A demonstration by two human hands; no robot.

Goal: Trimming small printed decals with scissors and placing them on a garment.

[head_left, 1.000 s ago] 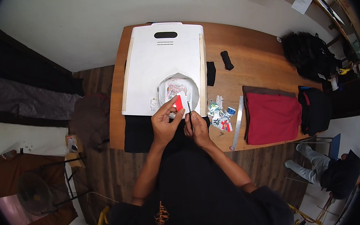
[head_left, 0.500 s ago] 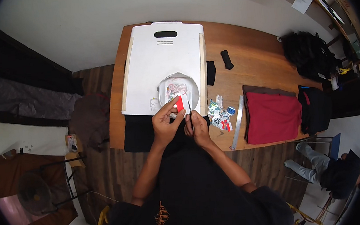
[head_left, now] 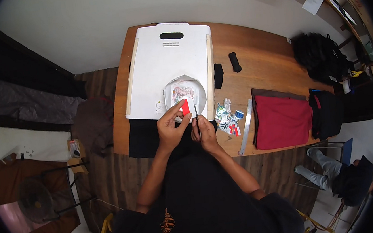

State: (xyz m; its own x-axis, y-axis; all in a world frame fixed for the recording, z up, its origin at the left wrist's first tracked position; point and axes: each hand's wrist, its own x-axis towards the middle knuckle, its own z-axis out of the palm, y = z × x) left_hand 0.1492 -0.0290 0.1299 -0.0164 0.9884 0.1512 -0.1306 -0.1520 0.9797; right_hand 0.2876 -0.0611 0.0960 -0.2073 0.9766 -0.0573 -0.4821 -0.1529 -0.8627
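My left hand pinches a small red-and-white piece, perhaps a sticker or card, between thumb and fingers. Close to its right edge, my right hand is closed around slim dark scissors, their blades pointing away from me. Both hands hover over the near side of a round white bowl, which contains thin pinkish and white scraps. That bowl sits on a large white board with a slot at its far end. Right of my right hand lie colourful cut-out pieces.
A metal ruler lies beside folded red fabric on the wooden table. Black cloth hangs at the near edge. A small black roll and a black backpack are farther right. Another person is at lower right.
The scissors' blades have shifted very slightly beside the red-and-white piece. My left hand keeps its pinch, and both arms stay in nearly the same place.
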